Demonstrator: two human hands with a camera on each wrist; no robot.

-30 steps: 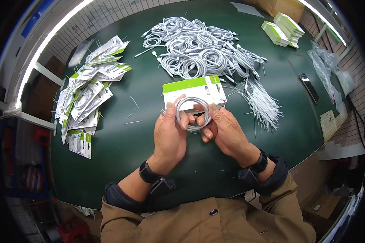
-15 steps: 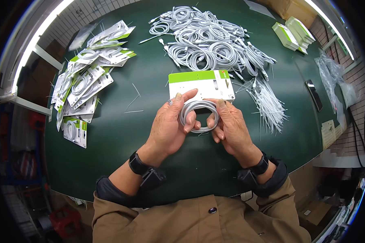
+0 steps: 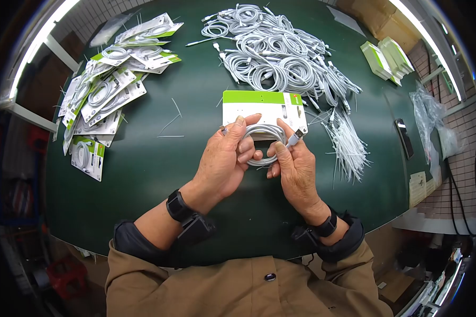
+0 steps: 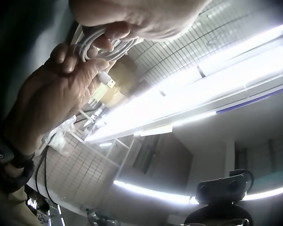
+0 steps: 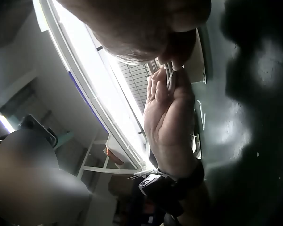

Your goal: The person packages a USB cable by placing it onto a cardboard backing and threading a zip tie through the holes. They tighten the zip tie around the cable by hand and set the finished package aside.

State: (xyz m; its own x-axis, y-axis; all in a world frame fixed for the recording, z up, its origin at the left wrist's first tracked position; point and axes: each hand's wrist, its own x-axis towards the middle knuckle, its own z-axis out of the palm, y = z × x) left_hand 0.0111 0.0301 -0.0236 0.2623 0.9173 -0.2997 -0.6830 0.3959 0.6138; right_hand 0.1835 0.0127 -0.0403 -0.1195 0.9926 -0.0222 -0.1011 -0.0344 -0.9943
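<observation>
Both hands hold a coiled grey-white USB cable (image 3: 263, 128) above the table, in front of a stack of white and green cards (image 3: 262, 98). My left hand (image 3: 220, 161) grips the coil's left side, its thumb up and its index finger stretched along the top; a small metal plug end (image 3: 223, 129) shows by that thumb. My right hand (image 3: 300, 171) pinches the right side with thumb and fingers. The cable's USB plug (image 3: 297, 136) sticks up beside the right index finger. In the left wrist view the coil (image 4: 90, 42) passes between both hands. The right wrist view mostly hides it.
Behind the cards lies a big pile of coiled cables (image 3: 280, 63), with a bundle of thin white ties (image 3: 349, 150) to its right. Carded cables (image 3: 108, 92) are heaped at left. Further right are card stacks (image 3: 388, 59), a phone (image 3: 404, 138) and plastic bags (image 3: 428, 119).
The USB plug now stands out above the right hand, where it did not show before. The right thumb has come down lower on the coil. The left hand keeps its grip.
</observation>
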